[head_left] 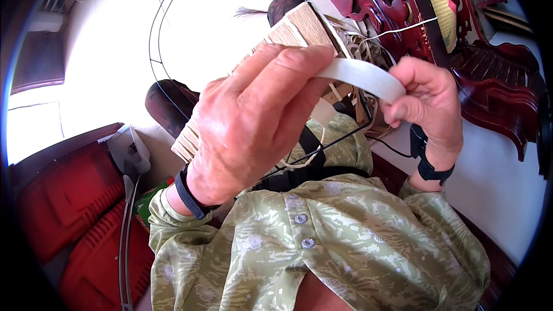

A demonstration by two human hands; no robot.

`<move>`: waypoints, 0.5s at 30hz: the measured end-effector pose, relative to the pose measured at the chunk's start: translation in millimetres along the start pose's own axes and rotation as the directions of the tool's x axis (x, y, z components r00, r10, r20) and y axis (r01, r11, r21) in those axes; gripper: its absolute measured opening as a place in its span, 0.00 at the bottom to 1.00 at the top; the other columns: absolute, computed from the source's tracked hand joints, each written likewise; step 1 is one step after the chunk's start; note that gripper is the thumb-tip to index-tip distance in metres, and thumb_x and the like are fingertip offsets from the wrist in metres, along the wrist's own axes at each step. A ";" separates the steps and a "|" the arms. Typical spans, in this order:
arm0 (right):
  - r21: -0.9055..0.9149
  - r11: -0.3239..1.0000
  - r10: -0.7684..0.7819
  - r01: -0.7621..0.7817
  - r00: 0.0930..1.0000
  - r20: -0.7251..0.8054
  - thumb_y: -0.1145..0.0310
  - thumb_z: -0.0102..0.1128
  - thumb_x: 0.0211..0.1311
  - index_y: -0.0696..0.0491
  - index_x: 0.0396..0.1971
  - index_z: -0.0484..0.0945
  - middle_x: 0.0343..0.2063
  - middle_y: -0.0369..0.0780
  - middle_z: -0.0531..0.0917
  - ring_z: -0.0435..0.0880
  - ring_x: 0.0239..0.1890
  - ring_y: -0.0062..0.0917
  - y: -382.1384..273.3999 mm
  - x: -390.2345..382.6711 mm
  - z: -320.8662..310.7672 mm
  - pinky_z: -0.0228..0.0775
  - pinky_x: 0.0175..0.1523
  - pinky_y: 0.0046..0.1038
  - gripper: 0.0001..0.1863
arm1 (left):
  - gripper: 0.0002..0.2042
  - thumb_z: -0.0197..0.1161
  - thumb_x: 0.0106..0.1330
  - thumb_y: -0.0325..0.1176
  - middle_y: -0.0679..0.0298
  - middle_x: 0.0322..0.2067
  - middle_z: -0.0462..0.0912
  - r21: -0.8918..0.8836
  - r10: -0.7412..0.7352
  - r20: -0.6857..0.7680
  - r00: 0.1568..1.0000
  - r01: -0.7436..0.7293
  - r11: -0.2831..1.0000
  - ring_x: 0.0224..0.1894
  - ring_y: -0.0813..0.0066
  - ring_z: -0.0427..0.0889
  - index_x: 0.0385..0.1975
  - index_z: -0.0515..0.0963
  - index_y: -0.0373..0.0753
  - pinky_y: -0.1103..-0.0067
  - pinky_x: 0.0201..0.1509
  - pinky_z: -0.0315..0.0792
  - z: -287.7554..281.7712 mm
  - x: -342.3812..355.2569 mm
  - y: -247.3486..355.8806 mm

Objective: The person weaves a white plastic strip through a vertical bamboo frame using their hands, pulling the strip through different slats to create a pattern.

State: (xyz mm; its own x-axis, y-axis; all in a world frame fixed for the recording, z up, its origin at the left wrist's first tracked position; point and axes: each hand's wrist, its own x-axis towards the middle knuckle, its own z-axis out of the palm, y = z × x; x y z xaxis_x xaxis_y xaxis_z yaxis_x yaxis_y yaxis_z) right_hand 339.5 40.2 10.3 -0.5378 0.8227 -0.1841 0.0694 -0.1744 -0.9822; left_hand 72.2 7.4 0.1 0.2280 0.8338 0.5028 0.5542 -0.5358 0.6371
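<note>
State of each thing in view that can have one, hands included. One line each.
Pale strip: bowed upward between the hands.
Left hand: closed on the strip, over the panel.
Right hand: fingers curled, pinching the strip.
Beige wrapped panel: tilted, partly hidden behind the left hand.
Shirt: buttoned at two visible buttons, parted below them.
Left wristband: worn.
Right wrist strap: worn.

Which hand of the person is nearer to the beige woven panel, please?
Left. The left hand is over the beige woven panel, hiding its middle part from view; the right hand is apart, off to its right, pinching a pale flat strip.
</note>
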 end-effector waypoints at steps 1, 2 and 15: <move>-0.021 1.000 -0.018 0.018 1.000 -0.001 0.73 0.71 0.64 0.61 0.42 0.80 0.29 0.35 0.84 0.80 0.27 0.11 2.4 -4.8 -4.8 0.71 0.32 0.13 0.11 | 0.13 0.69 0.62 0.16 0.57 0.36 0.89 0.032 -0.005 -0.016 1.000 0.005 0.999 0.34 0.74 0.89 0.47 0.85 0.31 0.81 0.36 0.81 0.3 -1.7 -1.7; -0.066 0.997 0.028 -0.031 0.999 -0.039 0.76 0.73 0.60 0.63 0.45 0.79 0.34 0.36 0.85 0.81 0.33 0.14 1.9 -12.0 -13.4 0.73 0.38 0.16 0.16 | 0.12 0.69 0.63 0.17 0.58 0.35 0.88 0.053 -0.014 -0.053 0.998 0.017 0.998 0.31 0.76 0.87 0.46 0.85 0.31 0.82 0.33 0.79 2.8 -3.0 -5.2; -0.653 0.735 -0.583 0.182 0.662 -0.472 0.81 0.70 0.62 0.62 0.39 0.84 0.28 0.40 0.89 0.85 0.26 0.19 35.2 -22.3 44.1 0.76 0.31 0.19 0.07 | 0.06 0.69 0.67 0.24 0.63 0.25 0.77 0.070 -0.086 -0.088 0.992 0.092 0.993 0.20 0.79 0.75 0.40 0.86 0.32 0.80 0.23 0.67 21.0 7.5 8.7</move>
State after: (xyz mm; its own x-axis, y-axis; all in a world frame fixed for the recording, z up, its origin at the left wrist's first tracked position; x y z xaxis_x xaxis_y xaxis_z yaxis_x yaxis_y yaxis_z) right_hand 316.9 -8.1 -18.5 0.0005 0.9013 0.4331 0.5020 0.3744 -0.7797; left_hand 95.6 11.7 -2.8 0.1081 0.8615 0.4962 0.6272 -0.4463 0.6383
